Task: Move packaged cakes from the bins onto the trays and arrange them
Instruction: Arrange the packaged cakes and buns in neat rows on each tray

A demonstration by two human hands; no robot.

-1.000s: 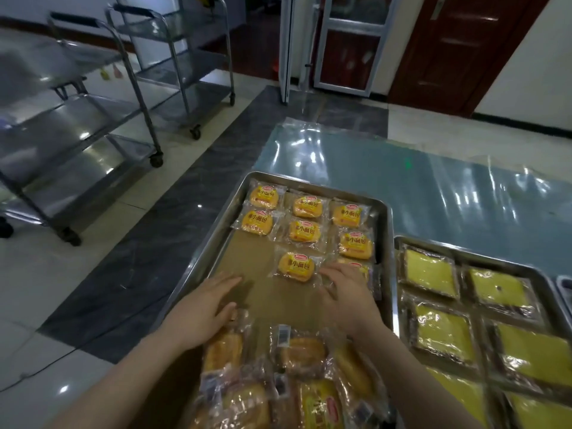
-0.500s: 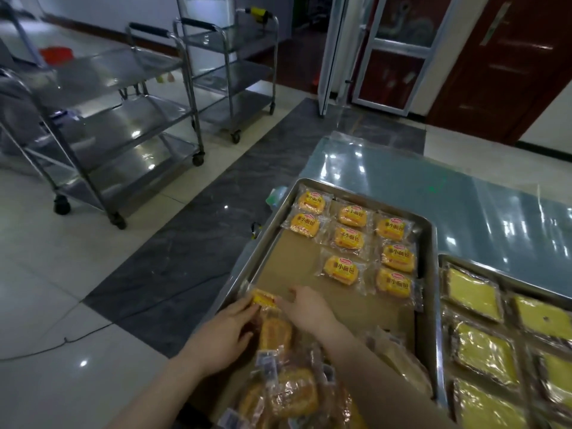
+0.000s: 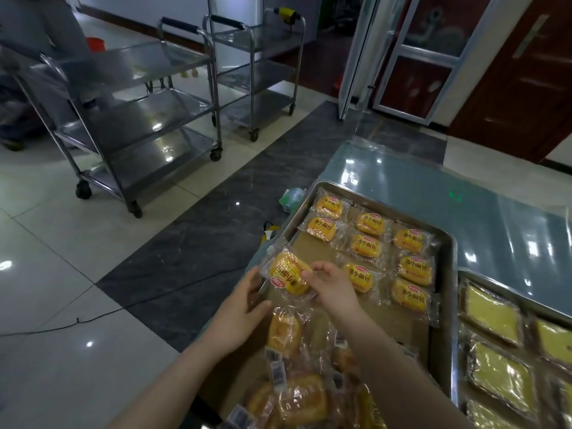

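- At the frame's centre, over the near left edge of the metal tray [image 3: 450, 274], both hands pinch one wrapped cake [image 3: 288, 273]: left hand [image 3: 240, 317] at its lower left, right hand [image 3: 332, 287] at its right.
- Eight labelled cakes [image 3: 414, 269] lie in rows on the tray beyond the hands.
- Loose cakes [image 3: 286, 334] are heaped at lower centre, under the forearms.
- A second tray [image 3: 495, 283] of yellow slices sits lower right on the tabletop [image 3: 433, 193].
- Steel carts [image 3: 136, 119] stand upper left.

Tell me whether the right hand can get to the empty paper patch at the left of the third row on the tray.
Probably yes. The right hand is just beside that bare paper patch, nothing lies between, but its fingers share a packaged cake with the left hand.
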